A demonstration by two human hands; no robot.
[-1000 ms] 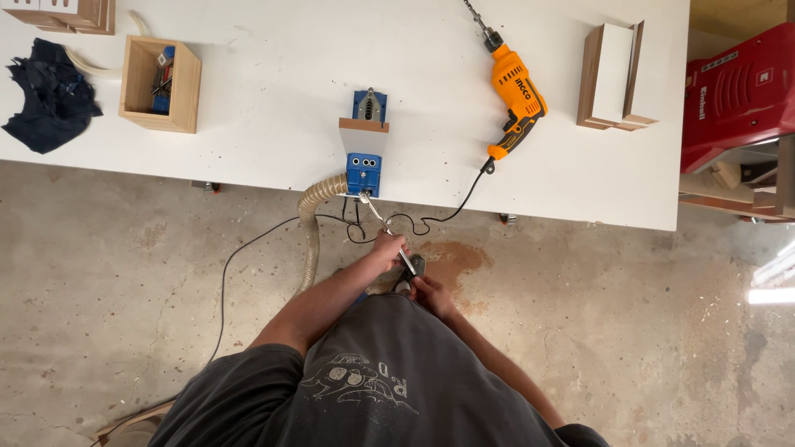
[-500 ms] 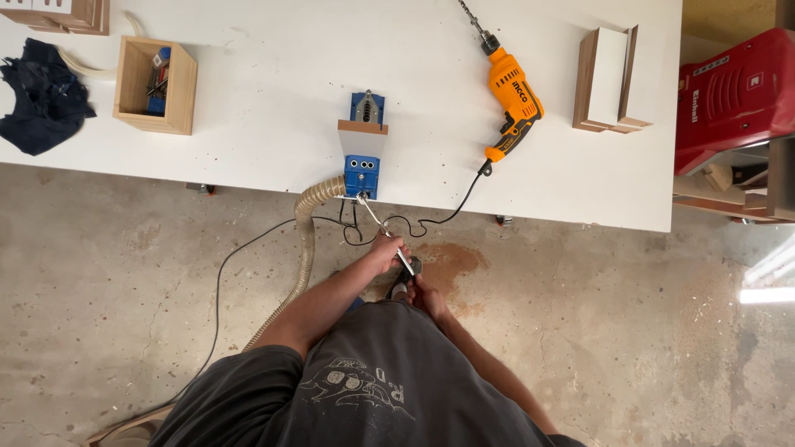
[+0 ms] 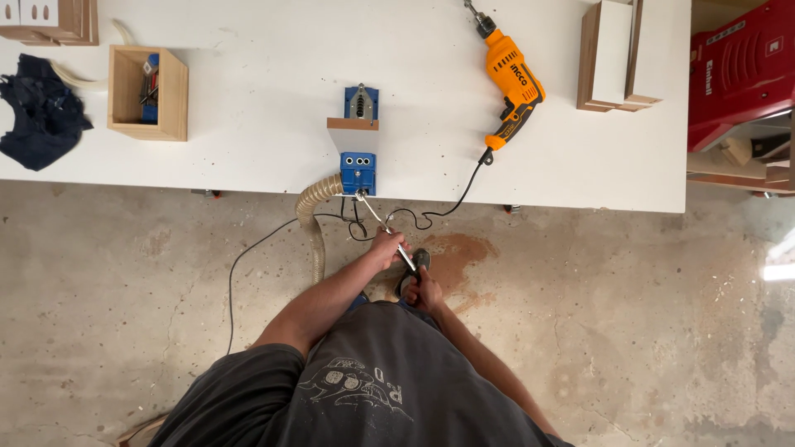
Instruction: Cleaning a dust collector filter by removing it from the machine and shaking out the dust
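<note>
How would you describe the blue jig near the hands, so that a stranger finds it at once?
Start at the long white table and follow its near edge to the middle. There the blue jig sits, with a ribbed hose at its side. It is the only blue block with small round holes, just above the left hand.

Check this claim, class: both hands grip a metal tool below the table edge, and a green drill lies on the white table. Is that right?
Not quite. The drill is orange, not green, as the head view shows. The rest holds: the left hand and right hand grip the metal tool below the edge of the white table.
</note>
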